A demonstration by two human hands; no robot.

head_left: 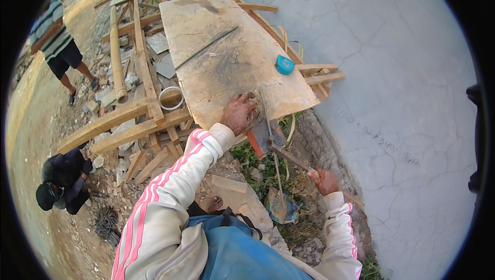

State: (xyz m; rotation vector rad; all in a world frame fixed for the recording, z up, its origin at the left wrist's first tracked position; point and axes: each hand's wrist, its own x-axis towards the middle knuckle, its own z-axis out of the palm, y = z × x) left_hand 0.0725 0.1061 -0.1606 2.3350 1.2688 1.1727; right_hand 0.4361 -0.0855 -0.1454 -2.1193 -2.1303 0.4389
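Note:
My left hand rests on the near end of a worn, stained board, its fingers curled against a thin metal rod; the fingertips are partly hidden. That rod runs off the board over an orange-and-dark block fixed at its near edge. Lower right, my right hand is closed around a long narrow bar that looks like a rod-bending lever. The lever's far end meets the rod at the block. Farther up the board lie dark thin rods and a teal tape measure.
Timber beams and a bamboo pole stand left of the board above rubble. A white ring hangs there. A cracked grey wall borders the right side. Two people, one standing, one low down, are at left.

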